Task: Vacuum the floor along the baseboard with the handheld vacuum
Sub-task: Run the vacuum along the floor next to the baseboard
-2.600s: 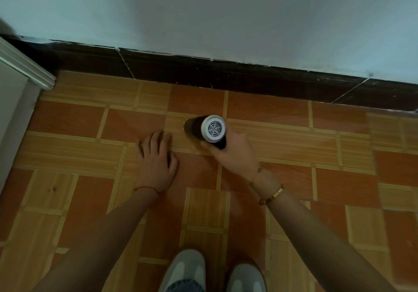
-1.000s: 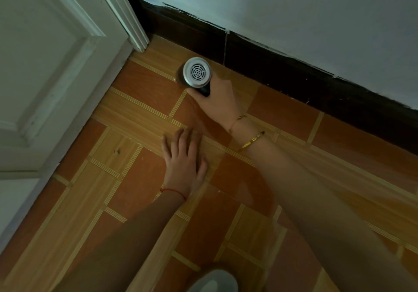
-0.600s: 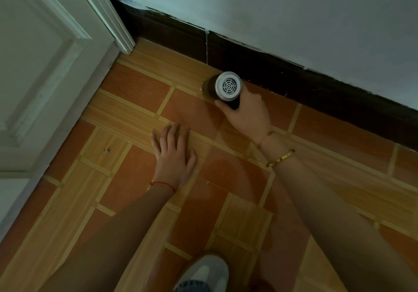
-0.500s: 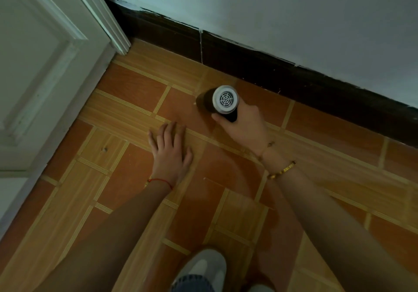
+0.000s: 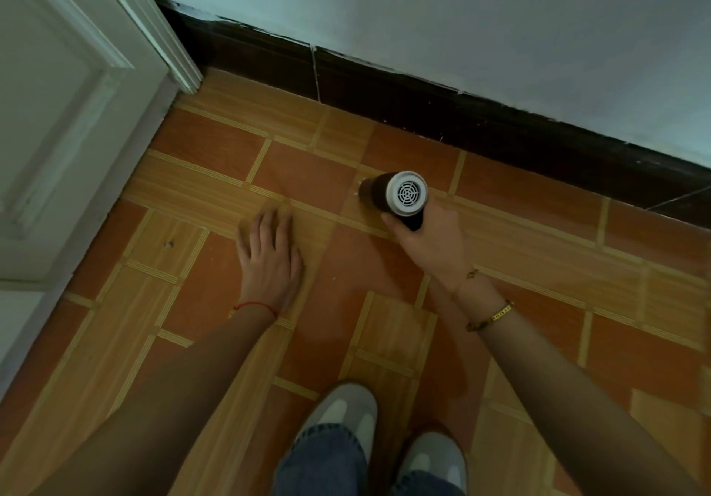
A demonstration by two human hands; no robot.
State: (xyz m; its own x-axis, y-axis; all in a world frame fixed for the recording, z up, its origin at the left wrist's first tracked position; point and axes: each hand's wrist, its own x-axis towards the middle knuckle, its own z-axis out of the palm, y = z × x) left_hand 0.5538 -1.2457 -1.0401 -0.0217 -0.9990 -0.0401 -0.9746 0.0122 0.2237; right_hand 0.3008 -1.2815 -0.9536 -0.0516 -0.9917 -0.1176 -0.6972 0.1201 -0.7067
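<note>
Nearest the camera, two grey-and-white shoes [image 5: 338,415] and blue jean cuffs [image 5: 323,461] stand on the tiled floor [image 5: 115,341], orange squares framed by pale wood-grain strips. Beyond them the left hand [image 5: 269,261] lies palm down on the floor, fingers straight and close together, a red string bracelet [image 5: 254,306] at the wrist. To its right the right hand [image 5: 434,241] curls around the dark handle of the handheld vacuum [image 5: 396,193], with a gold bangle [image 5: 496,316] and a thin chain on that wrist; the bangle carries tiny lettering too small to read. The vacuum's white round rear grille faces up at the camera and its dark body points left and away, low over the tiles; no brand mark can be made out on it. Farther off runs the dark baseboard [image 5: 384,91] under the pale wall [image 5: 461,14], with the white panelled door [image 5: 57,111] at far left.

Compared with half a second ago, the vacuum and the right hand sit farther right along the wall and somewhat nearer to the person, well apart from the baseboard; the left hand has kept its flat pose on the same strip of floor, and both shoes now show
</note>
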